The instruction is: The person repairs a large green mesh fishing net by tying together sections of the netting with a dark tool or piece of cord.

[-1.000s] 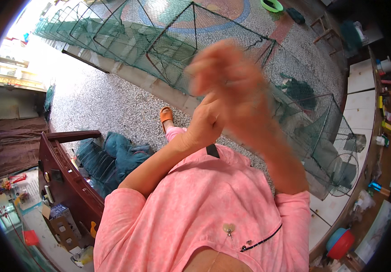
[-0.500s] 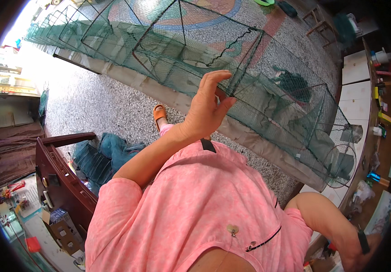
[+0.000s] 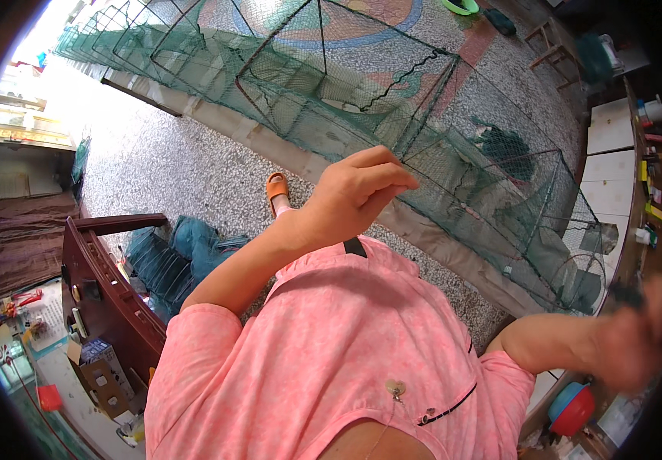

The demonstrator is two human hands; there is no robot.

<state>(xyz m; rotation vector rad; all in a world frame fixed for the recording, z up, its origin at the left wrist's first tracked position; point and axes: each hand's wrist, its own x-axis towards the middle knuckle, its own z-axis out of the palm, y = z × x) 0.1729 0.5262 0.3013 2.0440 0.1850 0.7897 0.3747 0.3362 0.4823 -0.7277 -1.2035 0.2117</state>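
Observation:
A long green mesh net trap (image 3: 292, 84) with dark square frames stretches across the upper view, resting along a pale low board (image 3: 239, 138). My left hand (image 3: 354, 192) is in front of its near side, close to one of the frames. The fingers are bent and pressed toward the thumb; anything between them is too small to make out. My right hand (image 3: 637, 337) is raised at the far right, near the shelves, and smeared by motion. A dark blurred shape lies beside it; whether the hand holds it cannot be told.
A dark red wooden chair (image 3: 108, 284) stands at left beside a bundle of blue-green netting (image 3: 177, 261). Cluttered shelves (image 3: 645, 192) line the right, with red and blue bowls (image 3: 572, 406) below. An orange sandal (image 3: 276, 184) is on my foot on the speckled floor.
My left hand has drawn down and slightly right from the net's frame, and its fingers have closed. My right hand has swung up from the lower right. The view has shifted slightly.

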